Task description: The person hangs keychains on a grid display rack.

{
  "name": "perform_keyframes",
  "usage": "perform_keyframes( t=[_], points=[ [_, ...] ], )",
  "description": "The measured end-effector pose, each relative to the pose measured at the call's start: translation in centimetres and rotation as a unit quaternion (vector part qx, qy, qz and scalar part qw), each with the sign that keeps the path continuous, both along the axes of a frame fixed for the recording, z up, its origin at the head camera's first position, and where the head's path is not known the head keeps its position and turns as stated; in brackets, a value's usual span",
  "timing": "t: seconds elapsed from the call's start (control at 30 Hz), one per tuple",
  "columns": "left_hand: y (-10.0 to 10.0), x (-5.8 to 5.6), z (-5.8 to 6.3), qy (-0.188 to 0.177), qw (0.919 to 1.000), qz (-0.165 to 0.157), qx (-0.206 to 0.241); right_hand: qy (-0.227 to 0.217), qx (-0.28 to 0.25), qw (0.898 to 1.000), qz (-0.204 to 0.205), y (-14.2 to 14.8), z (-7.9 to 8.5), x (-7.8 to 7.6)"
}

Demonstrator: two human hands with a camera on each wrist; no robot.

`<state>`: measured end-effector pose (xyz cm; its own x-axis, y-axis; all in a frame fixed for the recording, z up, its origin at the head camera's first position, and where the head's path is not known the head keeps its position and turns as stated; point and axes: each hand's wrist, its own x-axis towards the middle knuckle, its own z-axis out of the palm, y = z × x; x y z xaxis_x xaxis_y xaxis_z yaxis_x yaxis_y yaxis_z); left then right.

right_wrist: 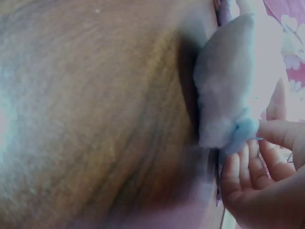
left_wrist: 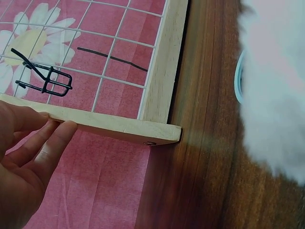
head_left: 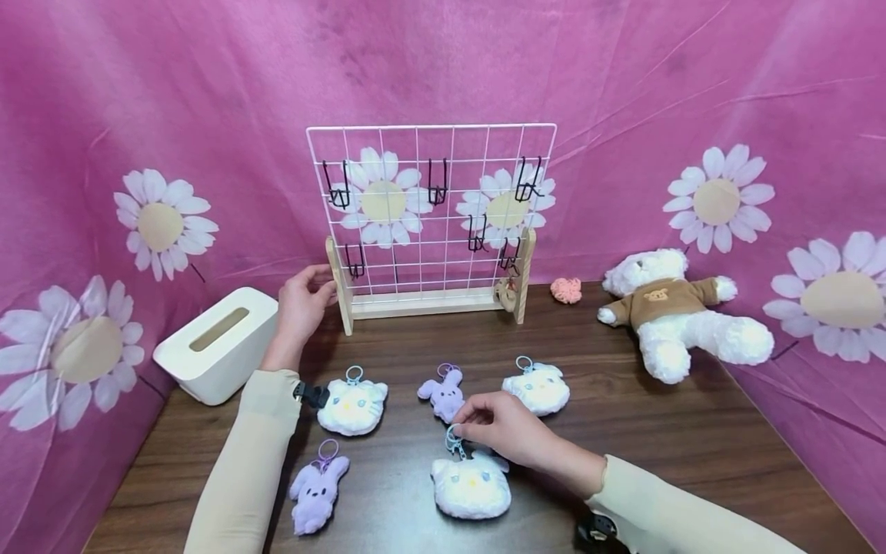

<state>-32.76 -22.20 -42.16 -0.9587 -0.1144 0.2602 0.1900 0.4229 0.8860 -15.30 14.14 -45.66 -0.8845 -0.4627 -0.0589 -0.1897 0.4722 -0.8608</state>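
My left hand grips the left wooden post of a white wire grid rack, thumb and fingertips on its edge. In the head view my right hand pinches the light-blue ring of a white plush keychain with a cat-like face. The right wrist view, blurred, shows this white plush beside the fingers of my right hand. A purple bunny keychain lies just beyond the right hand, and another white plush keychain lies behind it.
Several black hooks hang on the grid, one with a small brown charm. Another white cat keychain and purple bunny lie on the left. A white tissue box, pink fluffy piece and white teddy surround the rack.
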Motion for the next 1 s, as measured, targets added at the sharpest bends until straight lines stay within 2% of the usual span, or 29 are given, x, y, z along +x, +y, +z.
perform_keyframes(
  t=[0.2,0.4,0.6,1.0],
  points=[
    [0.0,0.0,0.1,0.001,1.0,-0.002,0.002,-0.028,-0.042,0.999,0.002,0.1,0.7,0.0],
    [0.0,0.0,0.1,0.002,1.0,-0.001,0.002,-0.03,-0.069,0.997,-0.006,0.2,1.6,0.2],
    [0.0,0.0,0.1,0.004,1.0,-0.001,0.003,-0.024,-0.08,0.996,-0.01,0.4,2.6,0.5],
    [0.1,0.0,0.1,0.004,1.0,0.0,0.006,0.017,-0.082,0.996,-0.025,0.3,4.0,0.4]
  ],
)
